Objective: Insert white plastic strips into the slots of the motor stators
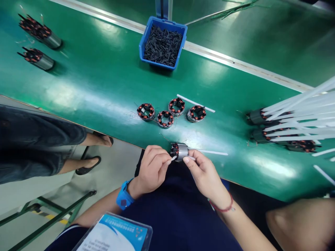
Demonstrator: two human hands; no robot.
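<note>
Close to the table's front edge, a motor stator (182, 152) lies on its side, its steel shell toward my right hand and its copper windings toward my left. My right hand (204, 170) is closed around the shell's right side. With thumb and forefinger, my left hand (154, 167) pinches a white strip end (174, 158) at the winding side. Another strip end (192, 158) pokes out by my right thumb. Behind my right fingers a white strip (213, 152) extends to the right. Beyond my hands stand several stators (165, 119), thin wires trailing from them.
At the back is a blue bin (162, 64) of short black pieces. More stators (43, 60) lie at the far left. On the right, long white strips (300, 122) stick out of grouped stators. A person's legs (39, 139) show at left, a blurred arm (303, 223) at lower right.
</note>
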